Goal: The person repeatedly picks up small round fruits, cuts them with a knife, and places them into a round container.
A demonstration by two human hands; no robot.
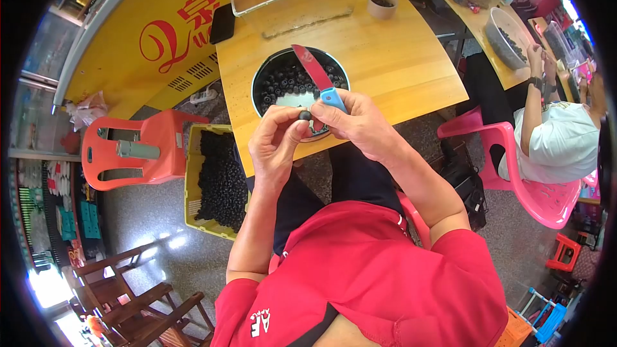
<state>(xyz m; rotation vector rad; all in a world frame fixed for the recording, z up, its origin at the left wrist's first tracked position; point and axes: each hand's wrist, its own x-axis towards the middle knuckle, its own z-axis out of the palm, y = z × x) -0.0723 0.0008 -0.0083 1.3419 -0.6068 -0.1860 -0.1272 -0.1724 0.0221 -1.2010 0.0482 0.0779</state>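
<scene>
My left hand (pixel 277 140) pinches a small dark round piece, like a nut or berry (pixel 304 115), between thumb and fingertips. In my right hand (pixel 360 121) is a knife (pixel 313 69) with a blue handle and a red blade, pointing up and away to the left. The right thumb is close to the dark piece; whether it touches cannot be made out. Both hands are over the near edge of a round bowl (pixel 254 90) with a pale rim. Several similar dark round pieces lie in the bowl, with something whitish among them.
A clear plastic bin (pixel 302 8), a brown cup (pixel 382 4) and a black phone (pixel 223 23) are on the wooden table (pixel 411 71). A yellow crate (pixel 193 218) of dark pieces stands left, beside an orange chair (pixel 138 170). Another person (pixel 556 132) sits right.
</scene>
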